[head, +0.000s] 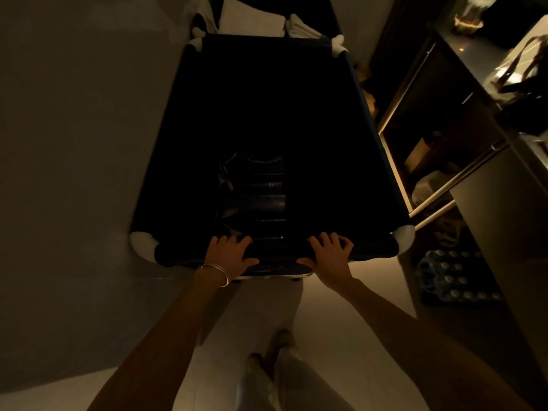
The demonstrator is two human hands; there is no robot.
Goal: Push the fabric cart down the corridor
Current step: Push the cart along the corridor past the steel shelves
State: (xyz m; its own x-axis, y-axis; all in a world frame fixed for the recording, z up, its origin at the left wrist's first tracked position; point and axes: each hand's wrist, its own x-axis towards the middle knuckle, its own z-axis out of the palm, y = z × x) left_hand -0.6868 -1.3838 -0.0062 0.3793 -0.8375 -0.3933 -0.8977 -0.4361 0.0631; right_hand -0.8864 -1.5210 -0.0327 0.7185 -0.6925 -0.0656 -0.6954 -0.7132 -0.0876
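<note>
A large dark fabric cart (370,161) with white padded corners fills the middle of the view, its inside almost black. A dark folded bundle (252,188) lies at its bottom near me. My left hand (229,255), with thin bangles on the wrist, grips the cart's near rim left of centre. My right hand (330,256) grips the same rim right of centre, fingers curled over the edge. Both arms are stretched forward.
A plain wall (74,129) runs close along the cart's left side. On the right stand dark shelves (430,129) and a counter, with a pack of bottles (453,277) on the floor. Folded white linen (252,19) lies beyond the cart's far end. Pale floor (341,321) is underfoot.
</note>
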